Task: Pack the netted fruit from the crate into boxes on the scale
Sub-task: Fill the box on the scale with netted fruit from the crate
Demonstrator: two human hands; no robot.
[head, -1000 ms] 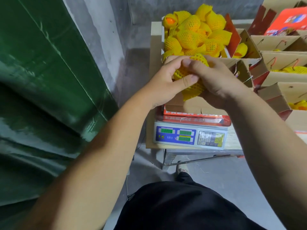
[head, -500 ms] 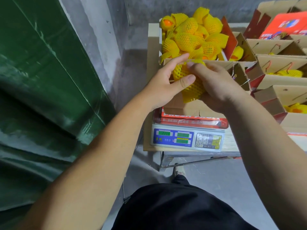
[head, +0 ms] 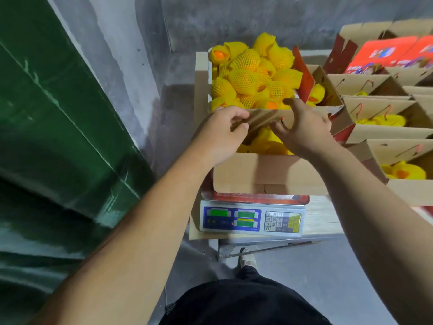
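Note:
A crate [head: 209, 73] heaped with netted fruit [head: 248, 76] in yellow foam mesh stands at the back of the table. In front of it an open cardboard box [head: 269, 174] sits on the scale [head: 253, 218], with netted fruit [head: 267, 143] lying inside. My left hand [head: 220, 132] is at the box's far left corner, its fingers and thumb pinching the end of the far flap [head: 262, 118]. Over the box's right side my right hand [head: 302, 130] has its fingers spread and holds nothing.
Several open boxes [head: 386, 113] holding netted fruit line the table to the right, with red printed boxes [head: 384, 55] behind. A green tarp [head: 58, 137] and a grey wall close the left side. My legs and one shoe [head: 246, 260] are below the table edge.
Both hands held one netted fruit above the box; that fruit is no longer in them. The right hand has opened and the left has moved to the far flap.

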